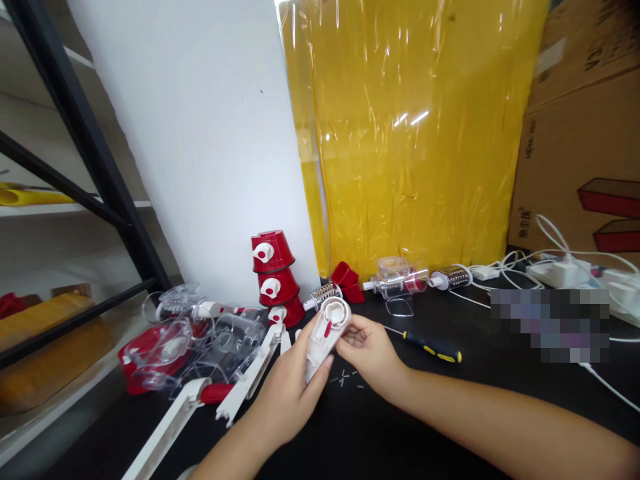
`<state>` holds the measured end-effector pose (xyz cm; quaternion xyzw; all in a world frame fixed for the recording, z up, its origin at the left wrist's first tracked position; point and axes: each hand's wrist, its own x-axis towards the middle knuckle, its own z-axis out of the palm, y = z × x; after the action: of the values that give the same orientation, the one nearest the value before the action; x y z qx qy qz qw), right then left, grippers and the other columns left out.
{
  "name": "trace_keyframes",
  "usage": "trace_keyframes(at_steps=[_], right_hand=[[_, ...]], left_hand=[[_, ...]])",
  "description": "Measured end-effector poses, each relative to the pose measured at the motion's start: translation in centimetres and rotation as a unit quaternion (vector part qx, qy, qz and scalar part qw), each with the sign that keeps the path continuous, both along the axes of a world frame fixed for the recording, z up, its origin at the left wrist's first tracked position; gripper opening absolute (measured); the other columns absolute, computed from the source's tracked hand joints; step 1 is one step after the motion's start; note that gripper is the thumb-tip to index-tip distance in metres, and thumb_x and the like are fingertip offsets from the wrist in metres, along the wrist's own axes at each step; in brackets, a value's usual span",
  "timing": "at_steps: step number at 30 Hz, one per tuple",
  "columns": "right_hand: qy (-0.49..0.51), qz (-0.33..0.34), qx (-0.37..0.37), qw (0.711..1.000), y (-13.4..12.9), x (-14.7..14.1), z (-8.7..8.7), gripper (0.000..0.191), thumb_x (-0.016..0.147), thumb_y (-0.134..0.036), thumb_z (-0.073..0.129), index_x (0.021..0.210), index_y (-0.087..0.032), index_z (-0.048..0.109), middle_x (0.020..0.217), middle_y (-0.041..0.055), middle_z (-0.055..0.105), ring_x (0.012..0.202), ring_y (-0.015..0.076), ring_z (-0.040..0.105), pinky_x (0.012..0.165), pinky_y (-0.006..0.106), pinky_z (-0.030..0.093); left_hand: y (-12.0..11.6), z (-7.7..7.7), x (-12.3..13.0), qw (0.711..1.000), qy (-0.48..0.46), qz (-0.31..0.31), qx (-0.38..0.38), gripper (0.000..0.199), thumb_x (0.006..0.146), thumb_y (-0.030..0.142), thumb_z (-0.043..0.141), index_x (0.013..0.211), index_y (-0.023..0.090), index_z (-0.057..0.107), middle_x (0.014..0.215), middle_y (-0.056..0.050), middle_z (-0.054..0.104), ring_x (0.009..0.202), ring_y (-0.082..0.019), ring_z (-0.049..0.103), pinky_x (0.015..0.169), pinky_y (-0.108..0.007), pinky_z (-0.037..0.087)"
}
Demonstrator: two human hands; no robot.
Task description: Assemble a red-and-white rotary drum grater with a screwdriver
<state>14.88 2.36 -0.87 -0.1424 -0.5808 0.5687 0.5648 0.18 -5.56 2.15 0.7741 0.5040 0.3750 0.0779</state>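
My left hand (290,390) is wrapped round a white plastic handle part (325,343), which has a round socket at its upper end and a small red piece inside. Against the right side of that part, my right hand (369,353) has its fingers curled together; whether something small sits between them is hidden. Several small metal pins or screws (343,378) lie on the black table just below the hands. To the right rests a screwdriver (433,348) with a black and yellow handle.
Left of my hands are stacked red cups (275,280), long white plastic arms (255,373) and clear plastic parts (225,347). Metal grater drums (453,277) and a red hopper (347,281) line the back. White cables and a power strip (620,293) are at right.
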Motion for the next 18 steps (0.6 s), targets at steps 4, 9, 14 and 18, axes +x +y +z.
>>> trace_keyframes(at_steps=[4,9,14,18], right_hand=[[-0.011,0.017,-0.001,1.0,-0.1,0.2,0.5,0.017,0.066,-0.018,0.075,0.082,-0.019,0.066,0.077,0.0041,0.074,0.079,0.0203,0.071,0.079,0.035,0.056],[-0.002,0.068,-0.011,0.998,-0.2,0.53,0.54,0.025,0.069,-0.023,0.077,0.091,-0.02,0.065,0.085,0.0046,0.074,0.082,0.0198,0.071,0.083,0.036,0.055],[0.046,0.101,-0.004,0.994,-0.34,0.73,0.4,0.033,0.075,-0.033,0.076,0.101,-0.022,0.06,0.096,0.006,0.073,0.093,0.02,0.07,0.091,0.038,0.052],[0.041,0.06,-0.014,0.997,-0.41,0.3,0.11,0.045,0.072,-0.03,0.077,0.11,-0.024,0.053,0.098,0.0041,0.07,0.091,0.0186,0.069,0.087,0.036,0.053]], left_hand=[[-0.01,-0.08,-0.07,1.0,0.02,0.017,0.01,0.061,0.096,0.028,0.047,0.152,0.026,0.023,0.153,-0.008,0.043,0.138,-0.024,0.044,0.115,-0.04,0.037],[0.06,-0.26,-0.25,0.998,0.045,0.052,-0.004,0.06,0.097,0.03,0.044,0.152,0.026,0.022,0.147,-0.009,0.051,0.131,-0.025,0.053,0.11,-0.042,0.043],[0.15,-0.46,-0.43,0.992,0.089,0.095,-0.005,0.06,0.097,0.033,0.043,0.153,0.028,0.022,0.135,-0.01,0.062,0.111,-0.028,0.067,0.099,-0.044,0.05],[0.13,-0.5,-0.52,0.986,0.127,0.103,0.008,0.062,0.097,0.033,0.041,0.154,0.028,0.019,0.133,-0.011,0.063,0.102,-0.028,0.071,0.087,-0.041,0.056]])
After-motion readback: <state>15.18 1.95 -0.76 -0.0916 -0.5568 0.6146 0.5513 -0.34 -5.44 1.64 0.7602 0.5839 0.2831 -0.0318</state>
